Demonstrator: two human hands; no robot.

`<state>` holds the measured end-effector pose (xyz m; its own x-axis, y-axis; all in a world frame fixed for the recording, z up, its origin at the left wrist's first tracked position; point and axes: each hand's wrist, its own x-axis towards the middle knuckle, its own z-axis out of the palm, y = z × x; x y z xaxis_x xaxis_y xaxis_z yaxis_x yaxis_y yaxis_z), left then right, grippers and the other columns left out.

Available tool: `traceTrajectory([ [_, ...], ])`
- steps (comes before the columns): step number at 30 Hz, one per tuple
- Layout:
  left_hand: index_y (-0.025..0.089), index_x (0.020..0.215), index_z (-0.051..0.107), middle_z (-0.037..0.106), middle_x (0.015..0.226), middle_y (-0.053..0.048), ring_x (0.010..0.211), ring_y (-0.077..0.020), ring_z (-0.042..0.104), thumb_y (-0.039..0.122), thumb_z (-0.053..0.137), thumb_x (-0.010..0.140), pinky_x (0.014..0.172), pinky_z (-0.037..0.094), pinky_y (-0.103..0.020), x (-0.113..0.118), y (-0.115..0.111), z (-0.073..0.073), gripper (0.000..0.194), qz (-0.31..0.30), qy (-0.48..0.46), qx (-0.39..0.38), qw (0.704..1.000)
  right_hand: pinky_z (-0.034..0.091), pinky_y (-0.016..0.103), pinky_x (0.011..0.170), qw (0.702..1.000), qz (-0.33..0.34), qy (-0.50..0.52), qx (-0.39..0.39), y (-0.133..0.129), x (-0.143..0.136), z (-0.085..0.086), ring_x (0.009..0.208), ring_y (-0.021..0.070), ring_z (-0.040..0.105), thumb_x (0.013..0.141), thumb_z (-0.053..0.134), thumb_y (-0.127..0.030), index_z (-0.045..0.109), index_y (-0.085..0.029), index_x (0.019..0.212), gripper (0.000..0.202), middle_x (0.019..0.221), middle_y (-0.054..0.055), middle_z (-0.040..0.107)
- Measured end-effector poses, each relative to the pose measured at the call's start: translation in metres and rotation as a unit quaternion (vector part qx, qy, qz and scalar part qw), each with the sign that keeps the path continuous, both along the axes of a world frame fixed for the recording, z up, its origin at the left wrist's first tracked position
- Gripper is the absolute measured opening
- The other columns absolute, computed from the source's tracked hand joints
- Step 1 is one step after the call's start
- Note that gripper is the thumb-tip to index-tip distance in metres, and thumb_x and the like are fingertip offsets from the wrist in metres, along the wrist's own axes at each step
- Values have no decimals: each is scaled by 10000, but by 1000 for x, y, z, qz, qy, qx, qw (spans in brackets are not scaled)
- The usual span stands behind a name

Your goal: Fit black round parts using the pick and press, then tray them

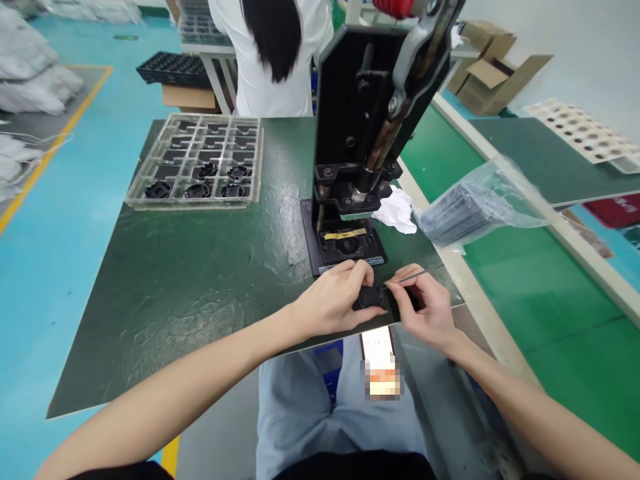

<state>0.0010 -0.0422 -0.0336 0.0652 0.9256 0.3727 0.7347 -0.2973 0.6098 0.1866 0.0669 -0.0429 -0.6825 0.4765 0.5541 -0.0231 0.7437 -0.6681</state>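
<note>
Near the table's front edge, my left hand (345, 297) is closed around a small round black plastic part (371, 296). Beside it, my right hand (425, 303) pinches a thin dark strip (411, 277), whose near end meets the part's right side. Just beyond my hands stands a black hand press (350, 147), with a round recess and a yellow strip (345, 234) on its base. To the left, a clear compartment tray (195, 205) has several similar black round parts in its nearer cells.
Right of the press lie a white cloth (397, 210) and a clear plastic bag (480, 203) of dark strips. A green conveyor belt (565, 313) runs along the right. A phone (379, 350) rests on my lap. Across the table, a person in white (273, 67) faces away.
</note>
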Motion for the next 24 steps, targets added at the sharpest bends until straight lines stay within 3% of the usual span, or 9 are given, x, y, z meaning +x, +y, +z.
traceTrajectory([
  [9, 219, 997, 400, 608, 945, -19, 864, -207, 640, 383, 812, 856, 695, 492, -301, 0, 0, 0, 465, -5, 5, 14, 1000, 484, 286, 704, 1000, 9, -22, 14, -1, -1, -1, 812, 146, 592, 977, 586, -50, 528, -177, 908, 156, 871, 35, 595],
  [19, 218, 1004, 410, 605, 952, -27, 870, -215, 636, 370, 801, 856, 708, 493, -309, 0, 0, -1, 445, -6, -3, 0, 1000, 471, 329, 664, 996, 23, -32, 83, -4, -6, 2, 805, 194, 586, 974, 565, -53, 508, -195, 900, 170, 856, 60, 603],
  [24, 222, 988, 403, 590, 912, -15, 818, -205, 624, 358, 811, 836, 681, 479, -301, 2, 0, -1, 456, 1, -13, -3, 1000, 455, 310, 631, 997, 18, -40, 63, -7, -6, 4, 767, 181, 583, 996, 550, -99, 509, -193, 860, 170, 825, 56, 589],
])
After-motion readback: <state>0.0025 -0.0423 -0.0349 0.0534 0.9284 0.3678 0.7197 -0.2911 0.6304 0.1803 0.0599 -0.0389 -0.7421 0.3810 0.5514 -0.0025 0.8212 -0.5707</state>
